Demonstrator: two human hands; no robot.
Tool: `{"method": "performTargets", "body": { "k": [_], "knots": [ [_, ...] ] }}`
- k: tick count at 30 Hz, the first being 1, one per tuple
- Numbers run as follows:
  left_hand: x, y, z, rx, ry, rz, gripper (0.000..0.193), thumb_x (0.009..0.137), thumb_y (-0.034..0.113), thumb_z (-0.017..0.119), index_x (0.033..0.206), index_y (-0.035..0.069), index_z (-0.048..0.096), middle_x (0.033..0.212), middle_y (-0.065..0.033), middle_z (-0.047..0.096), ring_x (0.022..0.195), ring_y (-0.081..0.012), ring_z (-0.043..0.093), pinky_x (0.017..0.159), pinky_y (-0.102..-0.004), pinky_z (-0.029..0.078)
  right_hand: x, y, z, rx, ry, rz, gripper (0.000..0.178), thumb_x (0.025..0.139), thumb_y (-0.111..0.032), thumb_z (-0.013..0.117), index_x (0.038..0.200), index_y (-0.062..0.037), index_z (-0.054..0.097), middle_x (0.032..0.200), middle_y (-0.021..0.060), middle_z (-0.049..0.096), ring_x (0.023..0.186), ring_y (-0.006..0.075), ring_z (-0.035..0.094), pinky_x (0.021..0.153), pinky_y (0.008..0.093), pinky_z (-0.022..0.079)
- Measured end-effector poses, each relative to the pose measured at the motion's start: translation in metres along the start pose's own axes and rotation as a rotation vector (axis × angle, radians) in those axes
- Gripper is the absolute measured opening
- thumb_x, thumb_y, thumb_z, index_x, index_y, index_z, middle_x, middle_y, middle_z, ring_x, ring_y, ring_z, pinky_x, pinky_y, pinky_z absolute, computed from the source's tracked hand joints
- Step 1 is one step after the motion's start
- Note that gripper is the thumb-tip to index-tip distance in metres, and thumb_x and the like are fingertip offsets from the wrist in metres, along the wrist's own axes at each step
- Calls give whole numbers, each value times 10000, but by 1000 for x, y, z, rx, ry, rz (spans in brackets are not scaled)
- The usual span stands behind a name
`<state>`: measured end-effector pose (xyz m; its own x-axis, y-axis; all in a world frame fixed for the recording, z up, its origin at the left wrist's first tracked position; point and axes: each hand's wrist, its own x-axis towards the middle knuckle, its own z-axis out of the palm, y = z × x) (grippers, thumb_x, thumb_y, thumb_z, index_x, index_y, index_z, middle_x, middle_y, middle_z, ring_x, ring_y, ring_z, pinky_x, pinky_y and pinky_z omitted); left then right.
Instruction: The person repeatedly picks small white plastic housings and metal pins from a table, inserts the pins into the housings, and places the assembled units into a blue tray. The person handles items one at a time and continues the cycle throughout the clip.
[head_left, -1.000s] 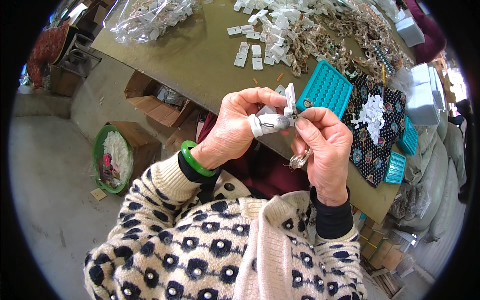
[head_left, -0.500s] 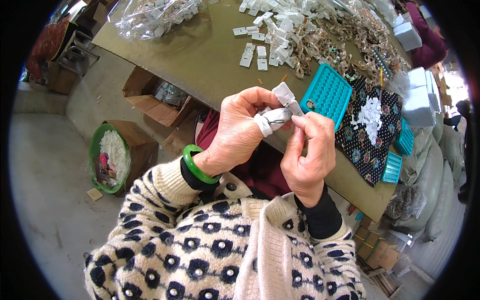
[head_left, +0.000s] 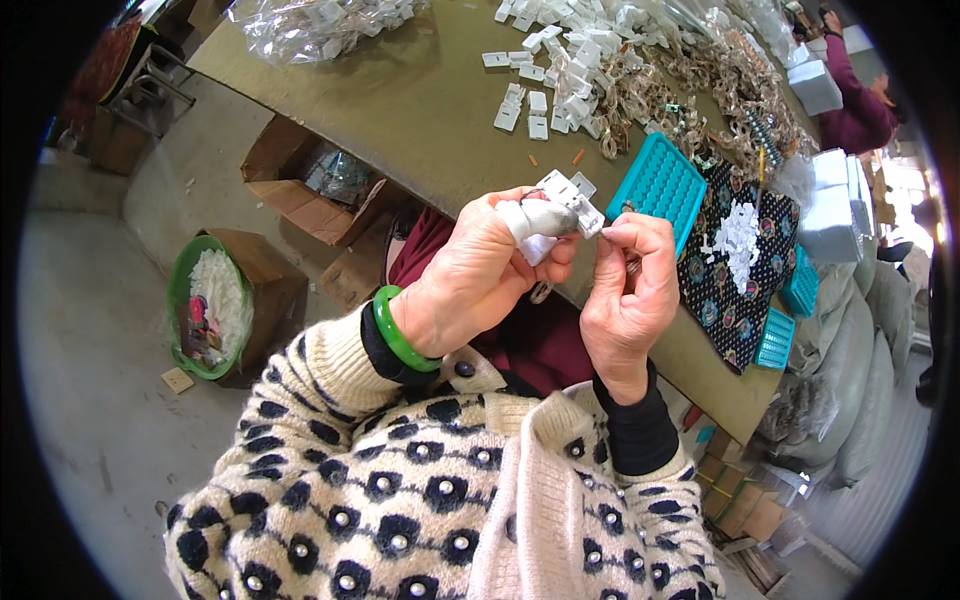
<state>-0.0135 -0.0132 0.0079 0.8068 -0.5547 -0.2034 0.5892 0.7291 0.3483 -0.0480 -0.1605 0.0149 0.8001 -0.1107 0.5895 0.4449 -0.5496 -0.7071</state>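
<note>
My left hand (head_left: 465, 275), with a green bangle at the wrist, is closed around a small white plastic case (head_left: 588, 214), its lid folded open. A white and grey wrapping (head_left: 540, 218) covers its thumb. A bit of white material and a loop of clear wire hang below those fingers. Thumb and forefinger of my right hand (head_left: 635, 305) are pinched together beside the case's right edge; whatever they grip is too small to make out. Just beyond the hands lies a teal tray (head_left: 660, 185) with rows of round pockets.
White plastic cases (head_left: 575, 75) and coiled clear wires (head_left: 640, 95) are heaped on the table (head_left: 420, 120). A dark patterned cloth (head_left: 715, 315) carries small white pieces (head_left: 738, 240). Cartons (head_left: 290, 190) and a green basket (head_left: 180, 330) stand left; another person's maroon sleeve (head_left: 855, 105) shows far right.
The white case has turned in my left hand, so its inside now faces up more. My right hand has shifted slightly right, and white material and wire now show beneath the left fingers.
</note>
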Motion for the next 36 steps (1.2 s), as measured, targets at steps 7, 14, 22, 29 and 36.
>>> {"method": "performTargets", "body": {
  "k": [7, 14, 22, 29, 36],
  "knots": [
    [0, 2, 1, 223, 113, 62, 141, 919, 139, 614, 1005, 30, 593, 845, -78, 641, 704, -162, 619, 562, -266, 488, -6, -10, -4, 522, -79, 587, 86, 964, -16, 569, 1036, -53, 541, 845, -19, 533, 709, 29, 462, 626, 181, 408],
    [-1, -3, 19, 558, 62, 512, 320, 854, 18, 673, 1142, -6, 537, 898, -93, 666, 706, -152, 656, 585, -263, 549, -5, 2, -2, 902, -183, 812, 149, 965, -44, 579, 1103, -30, 524, 894, 35, 615, 741, 87, 567, 662, 234, 470],
    [5, -12, 30, 559, -4, 509, 272, 886, 17, 650, 1127, -3, 526, 934, -98, 640, 736, -204, 674, 602, -320, 597, -2, 12, -6, 81, -7, 26, 108, 890, 13, 611, 981, -19, 562, 901, 119, 572, 783, 251, 593, 692, 308, 494],
    [5, -3, 19, 537, -2, 251, 164, 871, 73, 671, 983, -3, 578, 894, -118, 662, 773, -251, 701, 676, -347, 598, -11, 6, -22, 404, -206, 473, 157, 878, 48, 592, 1017, -19, 565, 873, 78, 593, 783, 166, 601, 709, 287, 499],
    [-15, -1, 3, 297, 23, -49, 282, 875, 112, 703, 1112, -11, 610, 990, -144, 686, 861, -282, 713, 740, -384, 608, 8, 21, -61, -187, -61, 119, 144, 842, 22, 659, 980, 2, 624, 878, 112, 600, 782, 243, 605, 696, 337, 508]
  ]
}}
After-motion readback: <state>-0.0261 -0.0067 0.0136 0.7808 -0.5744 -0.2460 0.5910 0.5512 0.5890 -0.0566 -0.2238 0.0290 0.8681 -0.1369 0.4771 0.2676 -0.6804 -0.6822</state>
